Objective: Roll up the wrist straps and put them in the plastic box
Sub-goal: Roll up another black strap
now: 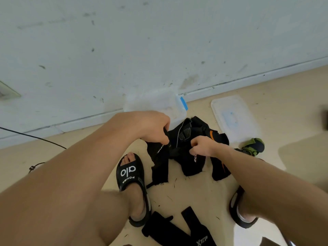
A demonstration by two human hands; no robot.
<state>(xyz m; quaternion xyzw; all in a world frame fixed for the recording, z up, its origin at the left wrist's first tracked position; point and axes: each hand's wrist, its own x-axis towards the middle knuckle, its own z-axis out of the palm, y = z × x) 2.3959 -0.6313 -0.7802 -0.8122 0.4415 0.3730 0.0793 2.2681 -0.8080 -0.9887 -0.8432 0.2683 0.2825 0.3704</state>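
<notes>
A: How many straps can you count?

B: Hard to say exactly. A tangled black pile of wrist straps (188, 139) lies on the floor (195, 194) just in front of the plastic box (159, 103); the ends overlap, so I cannot tell one from the next. Two more flat black straps (177, 229) lie near the bottom edge, partly cut off.

A: And the hands?

B: Two. The left hand (150, 126) has its grip curled round one black strap end, and the right hand (202, 146) pinches another part of the pile, fingers curled tight (what sits under them is hidden).

A: The box?

B: One, clear, against the wall (142, 50), with a blue clasp (183, 102). Its near side is hidden by the left hand. One lid (232, 116) lies flat on the floor to its right, apart from it.

A: Anything else?

B: One green and dark rolled bundle (253, 146) beside the lid, blurred. Two black sandals (131, 176), the right one mostly covered by the arm.
</notes>
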